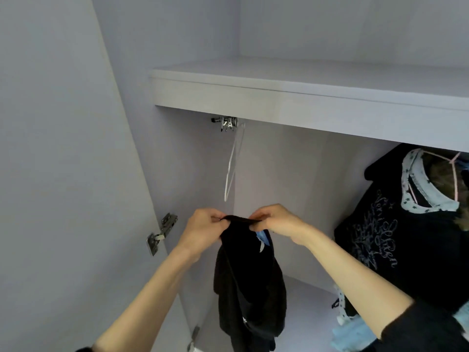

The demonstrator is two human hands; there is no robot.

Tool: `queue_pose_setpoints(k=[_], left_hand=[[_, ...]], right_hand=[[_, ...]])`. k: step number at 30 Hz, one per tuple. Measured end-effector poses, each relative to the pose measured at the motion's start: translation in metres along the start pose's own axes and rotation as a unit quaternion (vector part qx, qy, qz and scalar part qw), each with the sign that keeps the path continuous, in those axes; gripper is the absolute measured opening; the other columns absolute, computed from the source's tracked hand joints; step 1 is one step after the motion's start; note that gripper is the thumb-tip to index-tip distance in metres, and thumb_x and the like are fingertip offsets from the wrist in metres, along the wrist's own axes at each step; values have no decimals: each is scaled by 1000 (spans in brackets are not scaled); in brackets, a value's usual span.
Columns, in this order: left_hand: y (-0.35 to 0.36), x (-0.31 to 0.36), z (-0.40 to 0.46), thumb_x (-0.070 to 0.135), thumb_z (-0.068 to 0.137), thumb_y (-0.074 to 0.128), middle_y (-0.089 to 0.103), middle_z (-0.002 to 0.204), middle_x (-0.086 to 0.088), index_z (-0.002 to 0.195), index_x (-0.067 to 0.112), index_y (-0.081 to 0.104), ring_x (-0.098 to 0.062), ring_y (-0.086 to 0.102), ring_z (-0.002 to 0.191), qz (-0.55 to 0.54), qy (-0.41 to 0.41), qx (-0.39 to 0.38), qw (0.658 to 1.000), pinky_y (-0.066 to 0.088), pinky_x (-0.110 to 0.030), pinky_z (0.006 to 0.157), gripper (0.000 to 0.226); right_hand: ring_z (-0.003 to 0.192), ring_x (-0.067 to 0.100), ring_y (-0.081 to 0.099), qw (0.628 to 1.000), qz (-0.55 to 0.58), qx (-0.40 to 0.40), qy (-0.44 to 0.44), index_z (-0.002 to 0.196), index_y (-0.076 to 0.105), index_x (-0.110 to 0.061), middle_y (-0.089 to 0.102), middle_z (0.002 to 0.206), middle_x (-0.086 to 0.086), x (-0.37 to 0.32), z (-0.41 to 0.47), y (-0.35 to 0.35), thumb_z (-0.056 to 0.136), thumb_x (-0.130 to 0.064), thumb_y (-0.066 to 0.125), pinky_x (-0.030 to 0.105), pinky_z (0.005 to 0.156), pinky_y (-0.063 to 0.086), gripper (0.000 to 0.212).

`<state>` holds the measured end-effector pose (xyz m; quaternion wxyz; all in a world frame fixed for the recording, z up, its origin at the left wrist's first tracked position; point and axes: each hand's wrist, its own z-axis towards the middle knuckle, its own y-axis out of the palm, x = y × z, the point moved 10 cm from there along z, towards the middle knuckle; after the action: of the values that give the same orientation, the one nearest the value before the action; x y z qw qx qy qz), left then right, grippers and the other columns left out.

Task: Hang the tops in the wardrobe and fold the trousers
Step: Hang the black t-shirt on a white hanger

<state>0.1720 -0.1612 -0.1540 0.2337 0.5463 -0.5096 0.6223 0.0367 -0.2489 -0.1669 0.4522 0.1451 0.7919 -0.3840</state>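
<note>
1. Your left hand (203, 231) sits just left of centre frame, fingers curled, pinching the top edge of a black fabric garment (250, 283).
2. Your right hand (275, 219) is just right of it, at centre frame, fingers curled and pinching the same top edge. The two hands are close together, with a short taut strip of the black cloth stretched between them.
3. The black fabric garment hangs straight down from your grip toward the bottom centre of the frame, bunched and folded on itself. A small blue patch shows just under your right hand; whether it is a label or lining, you cannot tell. Whether this piece is a top or trousers also cannot be told.
4. The white wardrobe (304, 95) fills the frame. Its shelf runs from centre left to the right edge in the upper half.
5. Beneath the shelf, upper centre, a thin white wire hanger (232, 163) hangs empty from a metal rail fitting (225, 122), above and well apart from your hands.
6. At the right edge, a dark top with pale printed lettering and a light blue starred neckline (406, 240) already hangs on a pink hanger (454, 174).
7. Lower right, light blue cloth (352, 331) lies on the wardrobe floor below that top.
8. Centre left, a metal door hinge (161, 233) sits on the open white door (63, 174).
</note>
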Motion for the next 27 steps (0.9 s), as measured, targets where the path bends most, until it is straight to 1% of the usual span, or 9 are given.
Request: queue_pose_setpoints(k=[3,7,10,12,16,18,20,23,27], left_hand=[[-18,-7,4,2,86,58,68,78,-9,76,15,66,-25,65,79,-10,-22,4,1000,54,-43,85,18],[-39,-3,9,2,85,58,65,75,-6,78,15,64,-20,62,71,-12,-18,25,999,54,-31,69,16],[-54,-1,9,2,85,59,66,74,-3,79,16,65,-16,64,73,-36,-19,37,998,53,-24,64,16],[-68,-1,9,1,84,59,69,79,-7,80,14,68,-20,67,81,-56,-20,50,997,56,-28,70,16],[-86,-8,10,-1,87,56,67,81,-11,90,5,67,-23,65,79,-86,-26,59,994,56,-25,66,13],[-92,-14,12,1,87,58,68,82,-13,91,3,68,-25,66,81,-91,-34,65,993,57,-33,74,12],[-98,-22,14,4,86,60,70,86,-13,85,11,68,-27,67,86,-87,-41,75,992,55,-39,82,11],[-102,-29,16,7,85,60,69,82,-7,79,18,66,-22,65,84,-76,-48,92,992,52,-34,79,14],[-98,-34,16,10,84,61,69,79,-4,81,18,67,-21,65,82,-71,-56,94,991,50,-30,75,11]], right_hand=[[99,13,60,981,143,-129,17,111,60,-19,66,102,-2,0,10,22,89,-10,60,23,80,49,24],[95,21,59,942,334,-2,1,115,53,-10,60,102,8,-23,53,2,93,-9,54,33,85,49,22],[128,27,43,951,297,89,-1,145,25,-6,40,141,11,-37,81,-3,94,-18,56,35,106,39,61],[131,25,40,951,296,86,9,146,22,-8,36,143,10,-44,97,8,93,-22,57,33,109,34,65],[82,22,60,896,442,19,42,96,52,-12,58,92,10,-55,113,28,93,-18,56,34,84,49,8],[52,16,54,851,522,21,56,83,51,-11,54,73,8,-57,118,28,94,-16,55,28,57,53,13],[31,9,33,846,527,60,53,79,46,-13,39,63,4,-62,123,23,96,-13,50,14,36,33,18],[27,5,18,887,432,165,5,86,49,-15,27,57,0,-67,119,-2,98,-9,40,13,33,13,17],[31,6,19,903,380,199,-33,81,50,-12,29,48,-3,-56,105,-15,97,-21,50,15,34,14,18]])
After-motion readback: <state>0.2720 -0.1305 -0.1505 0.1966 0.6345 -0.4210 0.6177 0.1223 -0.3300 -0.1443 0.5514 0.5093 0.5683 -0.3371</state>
